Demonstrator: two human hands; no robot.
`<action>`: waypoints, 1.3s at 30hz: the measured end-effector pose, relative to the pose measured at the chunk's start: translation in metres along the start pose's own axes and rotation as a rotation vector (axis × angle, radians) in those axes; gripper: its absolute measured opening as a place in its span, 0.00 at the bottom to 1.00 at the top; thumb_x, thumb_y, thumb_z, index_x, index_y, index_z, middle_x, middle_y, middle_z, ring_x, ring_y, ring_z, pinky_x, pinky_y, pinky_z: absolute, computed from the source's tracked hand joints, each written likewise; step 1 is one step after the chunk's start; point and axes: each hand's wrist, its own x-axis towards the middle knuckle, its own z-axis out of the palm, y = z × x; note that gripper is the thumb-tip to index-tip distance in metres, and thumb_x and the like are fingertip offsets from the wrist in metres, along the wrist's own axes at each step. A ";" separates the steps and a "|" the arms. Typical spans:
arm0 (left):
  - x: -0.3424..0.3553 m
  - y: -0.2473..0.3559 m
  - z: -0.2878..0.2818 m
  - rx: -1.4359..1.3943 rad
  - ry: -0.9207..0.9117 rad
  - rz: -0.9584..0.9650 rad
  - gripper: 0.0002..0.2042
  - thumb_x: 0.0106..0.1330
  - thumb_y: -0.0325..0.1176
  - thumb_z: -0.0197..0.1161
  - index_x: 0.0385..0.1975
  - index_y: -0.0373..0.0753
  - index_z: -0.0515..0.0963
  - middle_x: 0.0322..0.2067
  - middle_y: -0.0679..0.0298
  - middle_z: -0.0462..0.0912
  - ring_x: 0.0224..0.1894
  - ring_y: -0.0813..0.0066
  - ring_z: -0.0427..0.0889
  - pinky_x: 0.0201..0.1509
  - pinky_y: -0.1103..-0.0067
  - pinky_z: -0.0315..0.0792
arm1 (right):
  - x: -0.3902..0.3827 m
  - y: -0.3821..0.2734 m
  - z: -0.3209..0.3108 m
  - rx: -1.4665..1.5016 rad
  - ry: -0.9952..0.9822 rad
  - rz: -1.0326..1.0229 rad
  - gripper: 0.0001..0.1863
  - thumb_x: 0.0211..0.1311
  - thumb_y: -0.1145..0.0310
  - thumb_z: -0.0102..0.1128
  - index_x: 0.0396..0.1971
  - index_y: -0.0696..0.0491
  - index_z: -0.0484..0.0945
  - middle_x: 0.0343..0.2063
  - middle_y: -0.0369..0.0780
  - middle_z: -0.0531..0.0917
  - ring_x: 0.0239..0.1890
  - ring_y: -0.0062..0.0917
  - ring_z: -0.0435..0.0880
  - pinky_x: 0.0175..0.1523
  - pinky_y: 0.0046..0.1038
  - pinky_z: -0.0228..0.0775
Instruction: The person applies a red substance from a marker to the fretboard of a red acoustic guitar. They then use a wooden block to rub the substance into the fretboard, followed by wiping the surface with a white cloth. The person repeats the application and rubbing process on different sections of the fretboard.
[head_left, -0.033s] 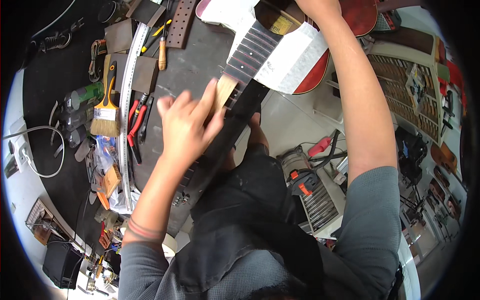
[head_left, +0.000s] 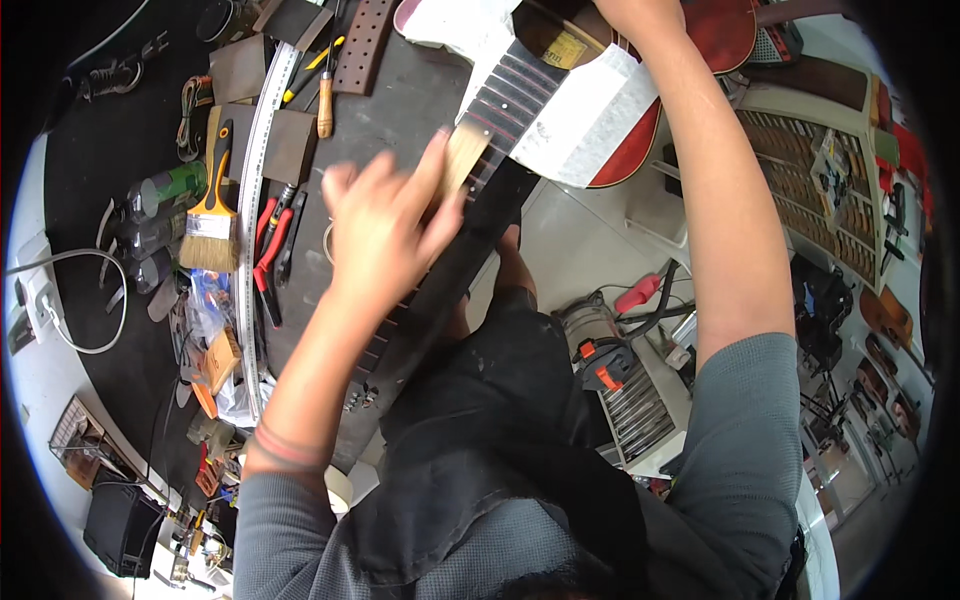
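Observation:
A red guitar lies at the top with white covering over its top around the sound hole. Its dark fretboard runs down towards my lap. My left hand, slightly blurred, grips a pale wooden block between thumb and fingers, and the block lies along the fretboard just below the body. My right hand rests over the guitar body near the sound hole; the upper picture edge cuts off its fingers.
On the dark bench left of the neck lie a wide paintbrush, red-handled pliers, a long metal ruler and a wooden-handled tool. A drilled wooden block is farther back. At right stands a tool rack.
My left hand and the wooden block have slid a little up the fretboard, towards the guitar body. My right arm has stayed in place.

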 end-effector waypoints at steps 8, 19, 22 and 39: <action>0.064 0.001 0.020 -0.001 0.221 0.054 0.22 0.66 0.45 0.71 0.57 0.40 0.84 0.23 0.64 0.84 0.38 0.63 0.84 0.53 0.59 0.64 | 0.006 0.001 0.006 0.009 -0.031 -0.016 0.28 0.87 0.55 0.42 0.80 0.48 0.68 0.80 0.38 0.69 0.84 0.35 0.60 0.84 0.46 0.49; -0.109 -0.018 -0.028 -0.005 -0.049 -0.013 0.34 0.64 0.44 0.75 0.71 0.38 0.80 0.24 0.70 0.79 0.38 0.67 0.77 0.53 0.60 0.62 | 0.001 0.008 -0.001 -0.027 -0.020 -0.007 0.29 0.87 0.55 0.43 0.80 0.47 0.68 0.80 0.38 0.69 0.84 0.35 0.61 0.85 0.46 0.48; 0.015 -0.003 0.009 0.014 0.183 0.037 0.26 0.66 0.45 0.72 0.61 0.39 0.83 0.23 0.67 0.84 0.38 0.65 0.82 0.54 0.58 0.65 | 0.006 0.004 0.005 0.004 -0.020 -0.003 0.29 0.87 0.55 0.43 0.80 0.47 0.68 0.80 0.38 0.69 0.84 0.35 0.61 0.85 0.47 0.48; -0.103 -0.017 -0.015 0.046 0.110 0.056 0.28 0.67 0.44 0.72 0.65 0.40 0.83 0.24 0.66 0.84 0.35 0.64 0.82 0.53 0.60 0.63 | -0.136 -0.044 -0.034 -0.001 -0.004 0.179 0.28 0.87 0.57 0.44 0.79 0.54 0.68 0.82 0.44 0.65 0.85 0.40 0.57 0.86 0.52 0.45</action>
